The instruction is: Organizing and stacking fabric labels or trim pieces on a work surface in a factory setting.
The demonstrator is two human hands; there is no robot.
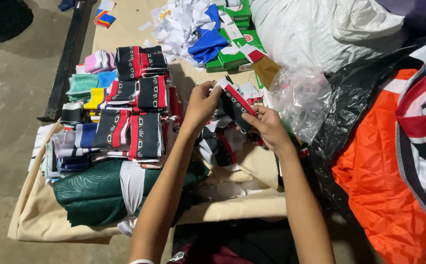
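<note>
we see a beige cloth-covered table (232, 210) beneath our grip, stacks of black, red and white fabric pieces (134, 122) left of it. our left hand (200, 103) and right hand (267, 126) both pinch one black-and-red fabric strip (235, 105) stretched between them.

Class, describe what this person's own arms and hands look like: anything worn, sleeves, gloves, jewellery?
Both forearms are bare, with no sleeves in view. The left hand and right hand wear no gloves, and no rings show. A thin white band sits on the left arm at the picture's bottom edge.
</note>
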